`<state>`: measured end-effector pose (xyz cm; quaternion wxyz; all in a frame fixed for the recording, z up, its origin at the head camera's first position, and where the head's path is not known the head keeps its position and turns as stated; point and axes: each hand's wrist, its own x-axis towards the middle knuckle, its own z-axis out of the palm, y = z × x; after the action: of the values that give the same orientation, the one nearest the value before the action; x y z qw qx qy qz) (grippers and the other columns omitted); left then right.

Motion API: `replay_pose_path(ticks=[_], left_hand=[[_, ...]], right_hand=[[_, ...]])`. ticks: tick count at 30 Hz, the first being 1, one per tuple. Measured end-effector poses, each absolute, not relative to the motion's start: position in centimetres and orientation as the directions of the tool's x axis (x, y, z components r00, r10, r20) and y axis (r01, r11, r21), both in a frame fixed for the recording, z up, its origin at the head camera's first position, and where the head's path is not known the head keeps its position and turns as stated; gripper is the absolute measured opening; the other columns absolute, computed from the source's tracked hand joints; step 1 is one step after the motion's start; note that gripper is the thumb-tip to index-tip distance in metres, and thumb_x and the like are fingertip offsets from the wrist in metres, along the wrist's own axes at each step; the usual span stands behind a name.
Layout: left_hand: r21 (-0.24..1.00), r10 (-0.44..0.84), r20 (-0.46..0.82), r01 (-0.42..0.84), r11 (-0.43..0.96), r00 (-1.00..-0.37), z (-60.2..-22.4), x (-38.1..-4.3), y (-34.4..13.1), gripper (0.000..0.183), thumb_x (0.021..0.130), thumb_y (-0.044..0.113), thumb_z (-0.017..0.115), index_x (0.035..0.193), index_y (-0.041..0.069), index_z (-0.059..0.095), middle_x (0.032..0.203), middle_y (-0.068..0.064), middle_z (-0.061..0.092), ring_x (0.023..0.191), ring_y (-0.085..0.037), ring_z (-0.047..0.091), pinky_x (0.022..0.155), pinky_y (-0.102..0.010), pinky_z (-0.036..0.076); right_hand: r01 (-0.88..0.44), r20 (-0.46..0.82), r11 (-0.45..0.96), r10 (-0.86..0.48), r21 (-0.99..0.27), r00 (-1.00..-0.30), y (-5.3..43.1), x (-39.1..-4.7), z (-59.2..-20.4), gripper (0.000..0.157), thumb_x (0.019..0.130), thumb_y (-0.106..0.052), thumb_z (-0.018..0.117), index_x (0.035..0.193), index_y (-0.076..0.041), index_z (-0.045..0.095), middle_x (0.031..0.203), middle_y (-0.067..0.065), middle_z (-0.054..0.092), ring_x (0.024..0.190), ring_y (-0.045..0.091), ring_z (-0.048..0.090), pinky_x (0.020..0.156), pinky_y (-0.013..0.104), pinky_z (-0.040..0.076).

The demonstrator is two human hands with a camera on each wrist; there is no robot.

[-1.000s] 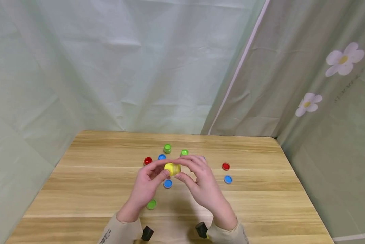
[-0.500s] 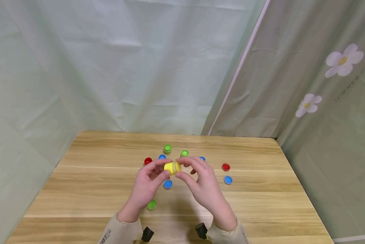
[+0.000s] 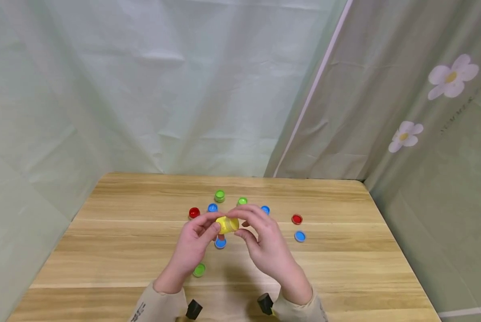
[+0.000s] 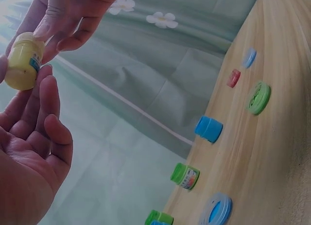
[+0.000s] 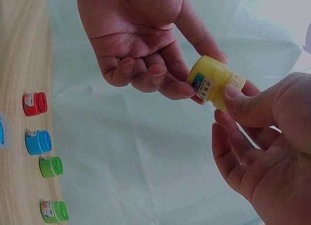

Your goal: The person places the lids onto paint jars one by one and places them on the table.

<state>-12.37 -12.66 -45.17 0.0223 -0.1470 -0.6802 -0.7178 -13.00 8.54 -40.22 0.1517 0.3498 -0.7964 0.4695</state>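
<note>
A small yellow paint jar (image 3: 225, 225) is held up over the table, lying on its side between both hands. My left hand (image 3: 190, 248) grips the jar's body, thumb on the near side. At the other end, my right hand (image 3: 270, 250) has its fingers on the lid. From the right wrist view, the right thumb presses on the pale lid (image 5: 237, 82), and a printed label (image 5: 203, 87) shows on the jar's body. The left wrist view also has the jar (image 4: 23, 62) between the two hands; the lid appears to be on it.
Behind the hands stand a red jar (image 3: 194, 213), blue jars (image 3: 213, 208) and green jars (image 3: 220, 196). Loose lids lie nearer and to the right: red (image 3: 297, 219), blue (image 3: 300, 236), another blue (image 3: 220, 243) and green (image 3: 199, 270). Curtains surround the wooden table (image 3: 116, 250).
The right fingers draw back toward the lid, then reach forward over it again. The jar's lid end now tilts slightly differently. My left hand keeps its grip in nearly the same place.
</note>
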Motion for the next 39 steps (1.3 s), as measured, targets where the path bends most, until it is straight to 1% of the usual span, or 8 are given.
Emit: replay_pose_path(ticks=[3, 8, 13, 21, 26, 30, 36, 39], left_hand=[[0.968, 0.171, 0.248, 0.238, -0.077, -0.954, -45.19, -12.41, -12.63, 0.029, 0.110, 0.006, 0.058, 0.133, -0.011, 0.063, 0.103, -0.001, 0.069, 0.083, -0.015, 0.066, 0.079, -0.024, 0.059], [0.956, 0.185, 0.284, 0.264, -0.127, -0.941, -45.42, -12.48, -12.76, 0.029, 0.109, 0.003, 0.059, 0.133, -0.012, 0.061, 0.109, 0.001, 0.070, 0.085, -0.013, 0.066, 0.080, -0.024, 0.060], [0.939, 0.197, 0.333, 0.304, -0.163, -0.922, -45.58, -12.52, -12.80, 0.029, 0.106, -0.001, 0.063, 0.132, -0.012, 0.062, 0.115, 0.000, 0.070, 0.091, -0.014, 0.066, 0.082, -0.025, 0.060], [0.937, 0.182, 0.342, 0.320, -0.140, -0.922, -45.62, -12.47, -12.77, 0.031, 0.100, -0.004, 0.070, 0.131, -0.007, 0.066, 0.117, -0.001, 0.070, 0.098, -0.018, 0.065, 0.087, -0.025, 0.059], [0.936, 0.172, 0.350, 0.335, -0.110, -0.921, -45.52, -12.50, -12.71, 0.030, 0.099, -0.003, 0.073, 0.129, -0.004, 0.068, 0.114, -0.001, 0.069, 0.096, -0.019, 0.065, 0.085, -0.027, 0.057], [0.935, 0.173, 0.353, 0.339, -0.108, -0.919, -45.56, -12.52, -12.67, 0.030, 0.098, -0.003, 0.074, 0.128, -0.003, 0.068, 0.112, -0.001, 0.070, 0.094, -0.020, 0.065, 0.083, -0.028, 0.057], [0.944, 0.167, 0.328, 0.315, -0.100, -0.930, -45.44, -12.35, -12.67, 0.031, 0.100, -0.002, 0.071, 0.130, -0.004, 0.067, 0.111, -0.003, 0.070, 0.095, -0.020, 0.065, 0.083, -0.028, 0.058], [0.948, 0.159, 0.314, 0.299, -0.107, -0.936, -45.28, -12.27, -12.66, 0.031, 0.101, -0.002, 0.070, 0.131, -0.005, 0.066, 0.110, -0.004, 0.070, 0.095, -0.019, 0.065, 0.083, -0.027, 0.057]], right_hand=[[-0.701, 0.568, 0.317, -0.420, -0.639, -0.708, 8.59, -12.95, -40.16, 0.040, 0.092, 0.004, 0.080, 0.128, -0.011, 0.073, 0.132, -0.002, 0.068, 0.120, 0.018, 0.064, 0.088, 0.037, 0.061], [-0.675, 0.542, 0.346, -0.410, -0.652, -0.733, 8.67, -12.93, -40.16, 0.040, 0.091, -0.010, 0.085, 0.129, -0.012, 0.074, 0.129, -0.002, 0.068, 0.113, 0.018, 0.066, 0.084, 0.032, 0.060], [-0.615, 0.490, 0.399, -0.375, -0.681, -0.787, 8.67, -12.94, -40.12, 0.036, 0.091, -0.022, 0.087, 0.125, -0.016, 0.075, 0.120, -0.008, 0.070, 0.106, 0.015, 0.066, 0.080, 0.031, 0.058], [-0.523, 0.415, 0.454, -0.322, -0.721, -0.851, 8.59, -12.77, -40.08, 0.030, 0.091, -0.027, 0.087, 0.118, -0.021, 0.075, 0.101, -0.016, 0.068, 0.096, 0.008, 0.061, 0.074, 0.032, 0.054], [-0.473, 0.376, 0.489, -0.289, -0.732, -0.880, 8.51, -12.72, -40.06, 0.024, 0.092, -0.032, 0.086, 0.111, -0.023, 0.075, 0.093, -0.017, 0.064, 0.089, 0.008, 0.058, 0.070, 0.031, 0.051], [-0.457, 0.356, 0.511, -0.288, -0.728, -0.889, 8.57, -12.77, -40.19, 0.010, 0.102, -0.032, 0.075, 0.098, -0.023, 0.074, 0.085, -0.019, 0.062, 0.080, 0.012, 0.057, 0.066, 0.031, 0.049], [-0.444, 0.329, 0.505, -0.303, -0.741, -0.894, 8.64, -12.81, -40.39, 0.036, 0.112, -0.028, 0.057, 0.079, -0.024, 0.070, 0.078, -0.017, 0.062, 0.075, 0.010, 0.057, 0.067, 0.032, 0.051], [-0.442, 0.345, 0.498, -0.279, -0.746, -0.896, 8.72, -12.79, -40.41, 0.037, 0.113, -0.029, 0.056, 0.079, -0.023, 0.070, 0.076, -0.016, 0.060, 0.073, 0.010, 0.056, 0.066, 0.031, 0.050]])
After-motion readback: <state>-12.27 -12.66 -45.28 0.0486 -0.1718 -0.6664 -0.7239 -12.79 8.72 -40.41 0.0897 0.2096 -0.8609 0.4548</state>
